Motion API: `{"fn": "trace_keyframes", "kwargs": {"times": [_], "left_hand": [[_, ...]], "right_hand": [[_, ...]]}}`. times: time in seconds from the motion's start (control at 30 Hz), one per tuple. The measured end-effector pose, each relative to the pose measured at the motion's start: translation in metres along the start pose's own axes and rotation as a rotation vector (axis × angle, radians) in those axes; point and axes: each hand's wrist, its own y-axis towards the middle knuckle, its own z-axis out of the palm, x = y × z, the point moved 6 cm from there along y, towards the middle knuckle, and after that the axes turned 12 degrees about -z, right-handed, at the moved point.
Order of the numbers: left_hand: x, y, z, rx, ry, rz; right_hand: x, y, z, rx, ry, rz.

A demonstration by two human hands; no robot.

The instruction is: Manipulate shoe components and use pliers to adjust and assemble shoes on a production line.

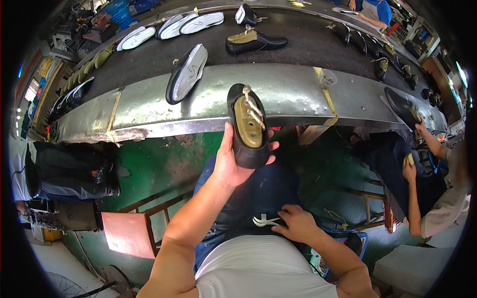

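Note:
My left hand holds up a black shoe from below, in front of the bench edge. Its fingers wrap around the toe end. Inside the shoe sits an olive-coloured last with small holes and a pale knotted cord. Low over my lap, my right hand has its fingers bent at the end of a white tool with two curved arms. The far end of that tool is hidden by the hand, so its kind is unclear.
A dark bench with a metal edge bears a shoe with a grey sole, a black shoe, white soles and a clear cup. At right, a co-worker's hand touches a shoe. A stool stands left.

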Motion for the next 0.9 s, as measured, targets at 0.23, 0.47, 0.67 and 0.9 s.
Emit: {"fn": "trace_keyframes", "kwargs": {"times": [0.23, 0.47, 0.67, 0.9], "left_hand": [[0.015, -0.002, 0.010, -0.111, 0.021, 0.023], [0.018, -0.002, 0.012, -0.130, -0.020, 0.078], [0.020, 0.001, 0.015, -0.080, -0.026, 0.103], [0.023, 0.000, 0.012, -0.066, -0.057, 0.112]], "right_hand": [[0.027, 0.047, -0.163, -0.930, 0.123, -0.349], [0.037, 0.069, -0.165, -1.132, -0.114, -0.673], [0.038, 0.065, -0.163, -1.202, -0.188, -0.716], [0.027, 0.066, -0.158, -1.176, -0.051, -0.752]]}}
